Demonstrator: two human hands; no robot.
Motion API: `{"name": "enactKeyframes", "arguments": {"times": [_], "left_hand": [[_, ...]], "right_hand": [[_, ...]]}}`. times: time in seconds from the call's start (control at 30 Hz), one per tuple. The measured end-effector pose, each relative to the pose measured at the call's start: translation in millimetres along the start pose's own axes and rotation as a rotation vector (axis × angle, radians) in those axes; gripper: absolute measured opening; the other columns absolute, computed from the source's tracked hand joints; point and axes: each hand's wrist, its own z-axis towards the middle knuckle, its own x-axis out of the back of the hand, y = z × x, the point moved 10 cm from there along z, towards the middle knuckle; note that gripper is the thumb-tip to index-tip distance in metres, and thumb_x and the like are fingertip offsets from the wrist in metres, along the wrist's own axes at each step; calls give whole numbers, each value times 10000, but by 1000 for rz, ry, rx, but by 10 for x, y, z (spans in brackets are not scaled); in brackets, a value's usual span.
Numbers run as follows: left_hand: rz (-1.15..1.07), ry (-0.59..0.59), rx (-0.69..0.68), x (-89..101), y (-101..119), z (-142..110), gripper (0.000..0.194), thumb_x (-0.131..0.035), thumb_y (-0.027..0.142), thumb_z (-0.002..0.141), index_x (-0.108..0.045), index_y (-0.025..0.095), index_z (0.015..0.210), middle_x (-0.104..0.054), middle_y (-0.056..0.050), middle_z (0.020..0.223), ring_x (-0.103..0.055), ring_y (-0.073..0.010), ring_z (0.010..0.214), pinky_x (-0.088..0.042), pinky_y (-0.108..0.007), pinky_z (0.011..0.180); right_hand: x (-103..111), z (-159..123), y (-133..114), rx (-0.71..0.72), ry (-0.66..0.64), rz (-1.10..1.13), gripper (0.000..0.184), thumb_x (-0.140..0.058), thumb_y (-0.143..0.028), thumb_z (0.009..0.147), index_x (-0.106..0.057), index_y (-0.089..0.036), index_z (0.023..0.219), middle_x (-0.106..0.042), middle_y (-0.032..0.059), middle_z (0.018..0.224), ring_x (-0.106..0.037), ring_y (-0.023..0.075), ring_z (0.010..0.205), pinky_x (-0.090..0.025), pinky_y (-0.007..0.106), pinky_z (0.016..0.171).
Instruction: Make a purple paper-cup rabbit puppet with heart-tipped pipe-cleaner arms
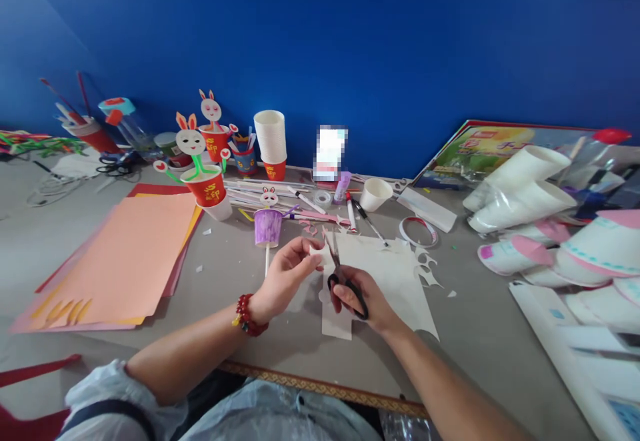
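Between the thumb and fingers of my left hand (291, 264) is a small piece of white paper (318, 252). My right hand (367, 297) grips black-handled scissors (357, 299), thumb and fingers through the loops. The scissor blades point away from me and lie against the paper piece's right side; whether they are cutting into it I cannot tell. Under my right hand lie a white paper strip (336, 326) and a larger white sheet (400, 281) with cut-out edges. Beyond my left hand stands a small purple-painted cup (268, 229) with a rabbit face above it.
Stacked coloured paper (125, 254) lies at left, behind it red cups with rabbit figures (205, 187). Along the blue wall stand stacked paper cups (271, 137) and a blurred bright screen (329, 153). Tape (418, 231), markers and paper scraps lie ahead; wrapped cups (520, 187) fill the right.
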Motion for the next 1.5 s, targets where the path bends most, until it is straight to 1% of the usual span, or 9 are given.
{"name": "enactKeyframes", "arguments": {"times": [0.1, 0.2, 0.3, 0.43, 0.53, 0.77, 1.07, 1.37, 1.5], "left_hand": [[-49, -25, 4, -11, 17, 9, 229, -744, 282, 783, -547, 165, 777, -579, -1, 934, -565, -84, 755, -515, -207, 699], [-78, -30, 37, -14, -4, 10, 244, -749, 285, 778, -536, 167, 780, -574, 12, 871, -574, -78, 704, -516, -204, 663], [-78, -32, 31, -7, 5, 18, 248, -752, 286, 776, -535, 166, 779, -559, 20, 838, -575, -77, 693, -520, -205, 661], [-72, -66, 5, -10, 20, 30, 232, -740, 271, 793, -535, 164, 782, -545, 19, 826, -560, -81, 710, -528, -210, 678], [-70, -78, -6, -8, 24, 36, 227, -736, 269, 802, -537, 163, 780, -542, 17, 813, -556, -90, 734, -535, -216, 690], [-79, -57, -1, -11, 37, 29, 257, -757, 286, 789, -534, 160, 772, -576, 13, 817, -574, -86, 699, -532, -217, 677], [-89, -34, 12, 6, 24, 34, 255, -758, 271, 786, -527, 164, 774, -615, 3, 827, -595, -96, 722, -532, -217, 677], [-82, -39, 3, -3, 53, 26, 255, -753, 277, 793, -526, 164, 775, -624, 2, 821, -600, -93, 715, -528, -216, 680], [-84, -40, 7, -6, 48, 28, 254, -751, 279, 794, -525, 165, 773, -627, 2, 815, -602, -94, 711, -527, -216, 678]], "right_hand": [[-89, -4, 24, -20, -88, 5, 523, -667, -693, 744, -569, -180, 759, -612, 17, 572, -422, 96, 443, -238, 225, 413], [-117, -12, 14, -8, -126, 19, 549, -658, -716, 740, -573, -176, 785, -607, 15, 596, -413, 94, 455, -245, 224, 422], [-133, -13, 16, -8, -152, 2, 556, -649, -725, 743, -569, -175, 767, -596, 16, 601, -419, 98, 470, -254, 227, 432], [-117, -3, 36, -47, -127, -22, 550, -673, -719, 724, -543, -185, 728, -569, 2, 573, -454, 110, 480, -260, 229, 439], [-118, -3, 29, -64, -112, -27, 562, -677, -728, 712, -519, -189, 685, -547, -11, 532, -416, 96, 448, -247, 230, 432], [-99, -8, 69, -81, -99, -35, 594, -694, -743, 684, -497, -183, 667, -528, -24, 489, -406, 84, 428, -238, 222, 432], [-83, -7, 78, -95, -58, -33, 614, -698, -766, 654, -463, -199, 627, -469, -53, 457, -407, 81, 405, -254, 224, 423], [-65, -14, 85, -91, -48, -34, 598, -692, -749, 679, -466, -198, 626, -452, -61, 439, -397, 76, 393, -253, 219, 414], [-54, -13, 100, -89, -41, -40, 595, -691, -748, 682, -487, -191, 640, -469, -55, 446, -396, 74, 393, -255, 217, 411]]}}
